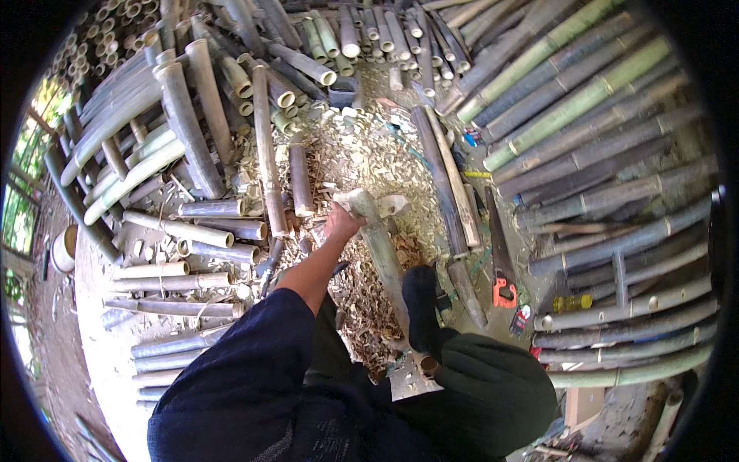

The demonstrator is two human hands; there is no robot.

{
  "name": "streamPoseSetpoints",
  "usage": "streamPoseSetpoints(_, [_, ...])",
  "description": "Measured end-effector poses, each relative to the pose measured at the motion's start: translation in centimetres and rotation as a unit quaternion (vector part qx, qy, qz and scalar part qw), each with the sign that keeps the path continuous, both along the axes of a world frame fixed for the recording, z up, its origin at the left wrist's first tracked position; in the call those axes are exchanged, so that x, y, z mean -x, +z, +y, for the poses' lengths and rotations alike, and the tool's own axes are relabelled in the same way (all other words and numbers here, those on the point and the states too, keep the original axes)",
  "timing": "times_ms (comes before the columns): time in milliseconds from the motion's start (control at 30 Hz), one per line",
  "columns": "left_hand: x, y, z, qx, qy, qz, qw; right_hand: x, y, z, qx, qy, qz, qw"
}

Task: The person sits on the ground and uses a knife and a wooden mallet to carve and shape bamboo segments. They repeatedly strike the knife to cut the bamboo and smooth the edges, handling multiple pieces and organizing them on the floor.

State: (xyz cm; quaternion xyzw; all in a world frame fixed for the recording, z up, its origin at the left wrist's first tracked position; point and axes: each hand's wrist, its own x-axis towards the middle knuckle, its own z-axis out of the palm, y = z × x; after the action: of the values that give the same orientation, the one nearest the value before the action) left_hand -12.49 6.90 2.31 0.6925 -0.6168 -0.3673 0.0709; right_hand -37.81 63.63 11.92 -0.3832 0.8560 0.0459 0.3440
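Note:
My left hand [342,222] is closed on the far end of a thick, pale greenish bamboo pole [381,250], its fingers at the pole's left side. The pole slants from the hand down toward my body, and its near end [426,363] shows a brown open mouth. My foot in a dark sock [420,304] is against the right side of the pole. Under and beside it lies a heap of brown and pale wood shavings [362,308]. My right hand is out of sight.
A handsaw [503,289] with an orange handle lies on the right, near a dark pole [440,177]. Stacked long bamboo poles [593,85] fill the right side. Short cut bamboo pieces [181,281] lie at left. A yellow bottle [573,302] rests among poles at right.

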Motion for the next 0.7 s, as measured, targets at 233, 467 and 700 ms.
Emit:
streamPoseSetpoints(233, [-4.1,-0.5,5.0,0.038,0.096,0.060,0.993,2.1,0.0,-10.7,-0.021,0.081,-0.062,0.995])
streamPoseSetpoints(467, [-9.8,-6.0,12.1,-0.042,0.130,-0.275,0.952,5.0,-2.3,-19.7,-0.025,0.135,-0.123,0.983])
streamPoseSetpoints(700, [-10.9,-1.7,12.3,-0.103,0.099,-0.257,0.956,4.8,-5.0,-38.9,0.180,0.240,-0.135,0.944])
